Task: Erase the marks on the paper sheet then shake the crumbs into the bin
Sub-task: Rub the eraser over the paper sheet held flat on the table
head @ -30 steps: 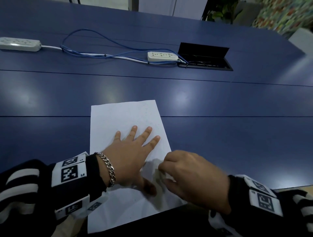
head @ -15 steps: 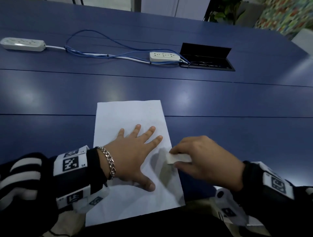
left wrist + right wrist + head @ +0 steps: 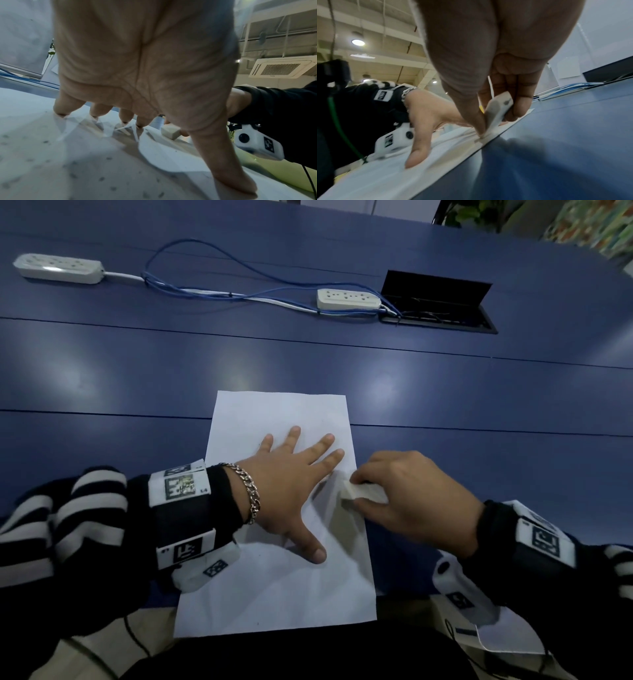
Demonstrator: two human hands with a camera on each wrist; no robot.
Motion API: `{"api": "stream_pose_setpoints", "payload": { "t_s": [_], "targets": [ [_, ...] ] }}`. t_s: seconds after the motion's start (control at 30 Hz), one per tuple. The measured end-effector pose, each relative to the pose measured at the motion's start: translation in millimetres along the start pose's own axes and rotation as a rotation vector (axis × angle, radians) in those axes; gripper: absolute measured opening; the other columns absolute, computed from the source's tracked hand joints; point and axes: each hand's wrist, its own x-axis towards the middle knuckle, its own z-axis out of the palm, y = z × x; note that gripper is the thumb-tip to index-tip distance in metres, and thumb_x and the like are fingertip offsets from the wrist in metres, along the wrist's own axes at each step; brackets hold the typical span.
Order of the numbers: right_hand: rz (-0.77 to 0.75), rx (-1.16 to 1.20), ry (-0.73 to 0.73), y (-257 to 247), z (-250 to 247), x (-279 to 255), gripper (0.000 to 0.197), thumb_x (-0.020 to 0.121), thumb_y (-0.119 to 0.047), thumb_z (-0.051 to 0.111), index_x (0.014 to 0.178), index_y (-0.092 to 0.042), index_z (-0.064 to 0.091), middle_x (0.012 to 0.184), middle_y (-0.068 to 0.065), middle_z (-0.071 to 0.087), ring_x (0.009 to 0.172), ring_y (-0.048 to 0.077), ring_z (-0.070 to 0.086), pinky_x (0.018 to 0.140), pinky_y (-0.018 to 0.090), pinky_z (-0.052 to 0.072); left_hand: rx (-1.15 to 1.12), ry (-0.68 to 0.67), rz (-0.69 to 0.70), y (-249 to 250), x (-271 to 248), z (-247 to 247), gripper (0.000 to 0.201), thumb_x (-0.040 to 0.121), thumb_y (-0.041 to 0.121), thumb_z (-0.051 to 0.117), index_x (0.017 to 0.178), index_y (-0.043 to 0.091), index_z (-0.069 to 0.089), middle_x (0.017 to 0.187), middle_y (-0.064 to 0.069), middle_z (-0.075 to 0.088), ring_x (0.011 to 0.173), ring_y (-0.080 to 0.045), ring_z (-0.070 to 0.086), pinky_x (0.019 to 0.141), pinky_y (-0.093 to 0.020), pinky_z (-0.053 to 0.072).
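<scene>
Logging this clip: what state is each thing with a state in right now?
paper sheet: flat on the table, pinned by the left hand
left hand: fingers spread, pressing the sheet
right hand: pinching the eraser
eraser: at the sheet's right edge
table hatch: lid open

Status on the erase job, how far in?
Mid-erase. Left hand lies flat on the paper sheet; right hand pinches the eraser at the sheet's right edge. Crumbs dot the sheet, so shaking remains; no bin in view.
</scene>
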Motion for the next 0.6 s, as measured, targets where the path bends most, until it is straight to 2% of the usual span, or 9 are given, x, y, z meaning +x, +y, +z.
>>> {"api": "stream_pose_setpoints", "payload": {
  "t_s": [0.13, 0.2, 0.3, 0.37, 0.47, 0.53, 0.6],
  "targets": [
    [-0.132, 0.034, -0.161, -15, 2, -19, 0.033, 0.089, -0.053, 0.049, 0.101, -0.032, 0.071, 0.093, -0.011, 0.062, 0.08, 0.013, 0.062, 0.071, 0.032, 0.053, 0.028, -0.009, -0.022, 4, 2, -2, 0.161, 0.052, 0.095, 0.071, 0.16, 0.03, -0.029, 0.168, 0.008, -0.036, 0.155, -0.046, -0.023, 0.124, -0.069, 0.002],
    [-0.131, 0.003, -0.132, -2, -2, -8, 0.031, 0.089, -0.055, 0.053, 0.097, -0.03, 0.07, 0.091, -0.01, 0.061, 0.08, 0.015, 0.062, 0.072, 0.034, 0.053, 0.026, -0.006, -0.02, 4, 1, -2, 0.16, 0.053, 0.095, 0.071, 0.16, 0.03, -0.029, 0.167, 0.008, -0.036, 0.155, -0.046, -0.023, 0.124, -0.068, 0.002],
    [-0.05, -0.072, -0.031, 20, -13, 20, 0.032, 0.089, -0.053, 0.055, 0.096, -0.025, 0.07, 0.089, -0.007, 0.061, 0.082, 0.02, 0.062, 0.074, 0.039, 0.052, 0.021, -0.008, -0.02, 2, 1, -2, 0.16, 0.052, 0.097, 0.069, 0.16, 0.032, -0.03, 0.166, 0.01, -0.038, 0.155, -0.046, -0.023, 0.125, -0.068, 0.003],
    [-0.075, -0.078, -0.008, 19, -10, 19, 0.03, 0.09, -0.051, 0.055, 0.096, -0.025, 0.07, 0.09, -0.006, 0.06, 0.082, 0.021, 0.062, 0.074, 0.039, 0.052, 0.022, -0.01, -0.021, 3, 2, -2, 0.161, 0.052, 0.096, 0.07, 0.16, 0.031, -0.03, 0.167, 0.009, -0.037, 0.155, -0.046, -0.022, 0.125, -0.068, 0.003],
    [-0.217, -0.011, -0.13, -6, -4, -7, 0.026, 0.091, -0.046, 0.055, 0.099, -0.027, 0.07, 0.092, -0.007, 0.061, 0.082, 0.017, 0.062, 0.072, 0.036, 0.054, 0.029, -0.013, -0.025, 4, 1, -3, 0.16, 0.053, 0.094, 0.072, 0.16, 0.029, -0.029, 0.167, 0.007, -0.037, 0.155, -0.047, -0.023, 0.124, -0.069, 0.003],
    [-0.238, -0.019, -0.203, -4, -8, -4, 0.027, 0.091, -0.047, 0.056, 0.101, -0.028, 0.072, 0.093, -0.007, 0.063, 0.082, 0.016, 0.062, 0.073, 0.034, 0.053, 0.031, -0.011, -0.028, 4, 1, -2, 0.16, 0.053, 0.094, 0.071, 0.16, 0.03, -0.029, 0.167, 0.008, -0.037, 0.155, -0.046, -0.022, 0.125, -0.068, 0.003],
    [-0.18, -0.045, -0.125, 12, -14, 18, 0.028, 0.089, -0.049, 0.06, 0.099, -0.026, 0.074, 0.09, -0.005, 0.065, 0.081, 0.017, 0.062, 0.075, 0.034, 0.052, 0.019, -0.005, -0.024, 3, 1, -1, 0.161, 0.051, 0.095, 0.071, 0.16, 0.032, -0.029, 0.167, 0.01, -0.037, 0.156, -0.045, -0.022, 0.125, -0.068, 0.003]
  ]
}}
